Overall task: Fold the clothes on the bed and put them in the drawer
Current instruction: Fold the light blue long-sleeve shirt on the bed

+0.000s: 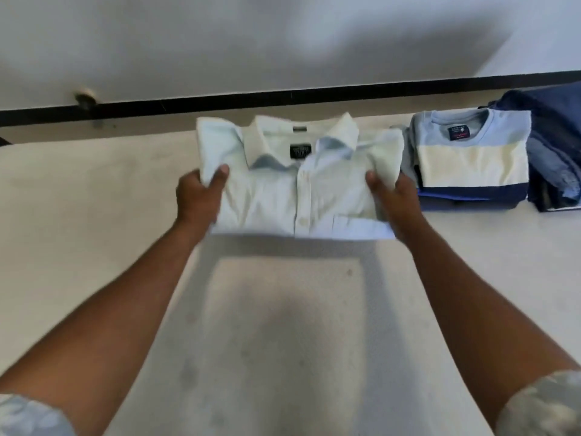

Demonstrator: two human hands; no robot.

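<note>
- The folded shirt (298, 196) is held between the two hands, lying flat and face up, with its collar (301, 136) on the side away from the person.
- The left hand (201, 199) grips the shirt's left edge. Its thumb (223, 174) is pressed on top of the cloth, and its fingers are curled underneath, out of sight.
- The right hand (397, 202) grips the opposite edge in the same way, thumb on top and fingers hidden below the fabric.
- The shirt is folded into a neat rectangle of pale, almost white woven cloth with a faint blue-green tint, smooth and lightly creased.
- The collar is stiff and pointed, with a dark label (300, 151) inside the neck. A buttoned placket runs down the middle, and a chest pocket (358, 223) sits near the right hand.
- Below the hands lies the bed (94, 247), a matt cream surface. The shirt's boxy shadow falls on it on the near side of both hands.
- Just beyond the right hand, further right, a folded striped sweater (471, 155) rests on top of a small stack. It is soft knit in bands of light blue, cream and navy, with a round neck.
- Further right again is a heap of dark blue denim (553, 146), thick and rumpled.
- Patterned short sleeves (547, 404) show at both bottom corners.
</note>
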